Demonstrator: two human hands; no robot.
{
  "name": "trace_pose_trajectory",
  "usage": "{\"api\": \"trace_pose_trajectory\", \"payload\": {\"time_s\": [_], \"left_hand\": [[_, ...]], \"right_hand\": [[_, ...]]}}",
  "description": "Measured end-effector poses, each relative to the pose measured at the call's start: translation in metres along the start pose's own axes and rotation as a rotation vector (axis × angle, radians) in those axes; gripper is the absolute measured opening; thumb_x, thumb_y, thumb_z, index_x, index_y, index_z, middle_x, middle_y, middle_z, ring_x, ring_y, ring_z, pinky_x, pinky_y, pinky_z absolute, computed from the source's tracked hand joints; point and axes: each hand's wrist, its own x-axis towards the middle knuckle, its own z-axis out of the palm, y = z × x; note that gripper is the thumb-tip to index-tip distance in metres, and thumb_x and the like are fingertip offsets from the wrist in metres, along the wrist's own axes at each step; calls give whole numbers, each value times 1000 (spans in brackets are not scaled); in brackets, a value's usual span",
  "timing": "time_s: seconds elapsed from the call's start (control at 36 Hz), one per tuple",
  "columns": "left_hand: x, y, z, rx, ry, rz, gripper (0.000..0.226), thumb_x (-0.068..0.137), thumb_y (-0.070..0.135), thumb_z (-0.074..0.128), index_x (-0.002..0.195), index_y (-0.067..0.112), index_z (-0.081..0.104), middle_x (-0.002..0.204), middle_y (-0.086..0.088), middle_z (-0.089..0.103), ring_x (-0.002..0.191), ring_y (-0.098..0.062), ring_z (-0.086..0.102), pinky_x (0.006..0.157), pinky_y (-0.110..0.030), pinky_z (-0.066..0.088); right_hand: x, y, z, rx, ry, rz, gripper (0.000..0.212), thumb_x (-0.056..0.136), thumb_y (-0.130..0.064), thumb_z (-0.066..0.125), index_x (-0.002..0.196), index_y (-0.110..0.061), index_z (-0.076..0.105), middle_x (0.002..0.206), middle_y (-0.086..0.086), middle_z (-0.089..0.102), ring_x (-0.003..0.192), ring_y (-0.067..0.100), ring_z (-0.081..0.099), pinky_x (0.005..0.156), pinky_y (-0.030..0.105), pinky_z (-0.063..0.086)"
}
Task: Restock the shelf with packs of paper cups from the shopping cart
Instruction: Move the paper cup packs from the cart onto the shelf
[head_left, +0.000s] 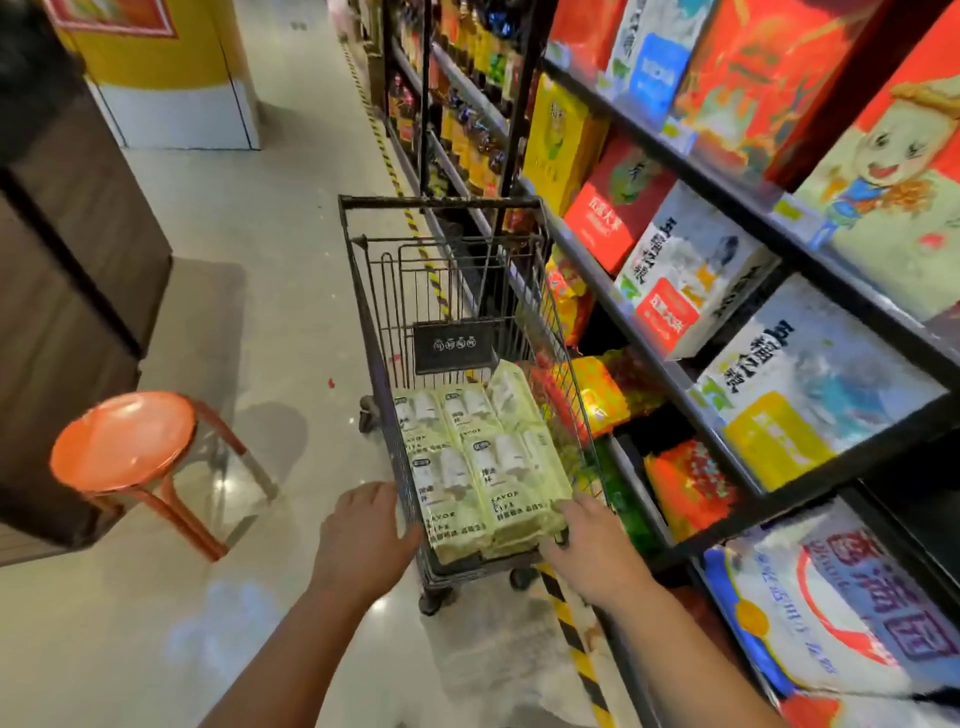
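**A:** Closest in, both hands are at the near end of the cart (363, 291). The left hand (363, 535) is on its left corner, and the right hand (592, 545) is by the nearest pack. Are the fingers (569, 514) gripping pack or rim? I cannot tell.

**B:** Progress?

**A:** Barely begun, I'd judge. The packs of paper cups (483, 467) all lie in the cart. I count five faces, maybe more underneath.

**B:** And the shelf (641, 340) beyond?

**A:** Boxes and bags there, no cups in sight.
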Motion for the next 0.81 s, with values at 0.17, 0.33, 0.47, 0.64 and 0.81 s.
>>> {"api": "trace_pose_trajectory", "payload": {"time_s": [0.17,0.33,0.47,0.64,0.81], "left_hand": [[37,15,14,28,-66,34,58,95,49,52,147,24,43,150,2,46,138,-24,40,105,-36,41],[83,30,34,71,-121,32,53,93,43,54,141,20,50,139,-1,55,128,-26,48,98,-37,45],[129,52,55,58,-229,-43,54,98,38,51,147,19,41,148,-1,44,134,-21,43,106,-32,40],[176,73,91,25,-345,-177,50,100,38,48,146,19,41,148,-2,43,134,-21,43,104,-33,43],[216,84,123,-54,-404,-384,52,100,36,49,147,16,40,147,-5,42,134,-24,42,106,-39,44]], "right_hand": [[53,5,-1,-55,-89,17,63,94,-44,56,150,-21,39,157,8,32,145,28,29,116,40,34],[119,12,-5,-78,-188,-1,63,93,-40,57,150,-18,40,155,9,33,142,29,33,114,42,36],[185,35,-14,-95,-309,-4,66,93,-40,57,152,-18,37,157,10,30,144,31,30,117,39,33],[259,72,-15,-68,-469,14,62,87,-38,57,145,-20,46,142,7,46,130,29,47,106,38,44],[320,88,-10,-109,-569,-4,58,92,-32,57,144,-11,43,144,14,45,128,31,51,103,36,46]]}}
